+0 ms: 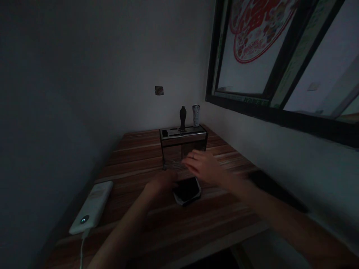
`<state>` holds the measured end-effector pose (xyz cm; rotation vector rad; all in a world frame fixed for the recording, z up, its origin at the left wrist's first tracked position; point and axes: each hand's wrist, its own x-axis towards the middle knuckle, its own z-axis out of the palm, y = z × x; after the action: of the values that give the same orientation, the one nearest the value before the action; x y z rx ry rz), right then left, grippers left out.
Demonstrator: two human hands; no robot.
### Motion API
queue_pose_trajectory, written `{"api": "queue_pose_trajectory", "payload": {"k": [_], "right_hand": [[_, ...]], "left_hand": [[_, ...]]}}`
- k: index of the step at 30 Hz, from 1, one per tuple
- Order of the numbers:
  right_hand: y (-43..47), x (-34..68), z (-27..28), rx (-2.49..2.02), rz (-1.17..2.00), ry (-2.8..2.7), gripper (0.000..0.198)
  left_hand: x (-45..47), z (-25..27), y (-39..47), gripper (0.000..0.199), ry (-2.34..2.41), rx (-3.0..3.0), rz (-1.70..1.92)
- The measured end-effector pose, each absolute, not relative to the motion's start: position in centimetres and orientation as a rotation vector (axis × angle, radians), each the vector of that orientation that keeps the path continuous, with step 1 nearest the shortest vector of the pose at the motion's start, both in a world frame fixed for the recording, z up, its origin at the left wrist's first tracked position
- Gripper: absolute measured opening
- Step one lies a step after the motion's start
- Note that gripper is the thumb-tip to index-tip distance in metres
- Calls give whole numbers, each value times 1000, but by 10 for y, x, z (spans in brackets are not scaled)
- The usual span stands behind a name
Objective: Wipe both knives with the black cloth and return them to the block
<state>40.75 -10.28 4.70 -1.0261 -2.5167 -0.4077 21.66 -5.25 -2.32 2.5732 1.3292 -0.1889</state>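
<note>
My left hand (pixel 162 180) is smeared by motion at the left edge of a small black object with a pale rim (pixel 187 189). Whether it touches that object I cannot tell. Just above and right of the object is my right hand (pixel 204 167), its fingers bent and pressed together, pointing left. What they pinch, if anything, is too dark to make out. The object lies flat on the wood-grained table (pixel 134 164). Behind both hands a small rack (pixel 183 140) with a shiny top stands at the back.
On the rack stand a dark slim vase (pixel 183 117) and a patterned pale vase (pixel 196 115). A white power bank (pixel 92 207) with a cable lies at the left. A long dark item (pixel 276 189) rests along the right wall, below a dark-framed window (pixel 246 108).
</note>
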Motion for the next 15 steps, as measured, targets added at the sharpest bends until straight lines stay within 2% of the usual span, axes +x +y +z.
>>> {"api": "queue_pose_trajectory", "payload": {"k": [3,6,11,15], "right_hand": [[-85,414,-23,-1207,-85,-2435,22],[-73,422,-65,-1338,171,-2261,20],[-73,435,-80,-1355,422,-2203,41],[-72,439,-84,-1368,524,-2237,52]], "left_hand": [[218,-19,-59,24,1362,2538,-208],[218,-18,-61,23,1330,2484,-221],[218,-28,-58,34,1340,2433,-151],[219,-29,-57,28,1267,2382,-162]]}}
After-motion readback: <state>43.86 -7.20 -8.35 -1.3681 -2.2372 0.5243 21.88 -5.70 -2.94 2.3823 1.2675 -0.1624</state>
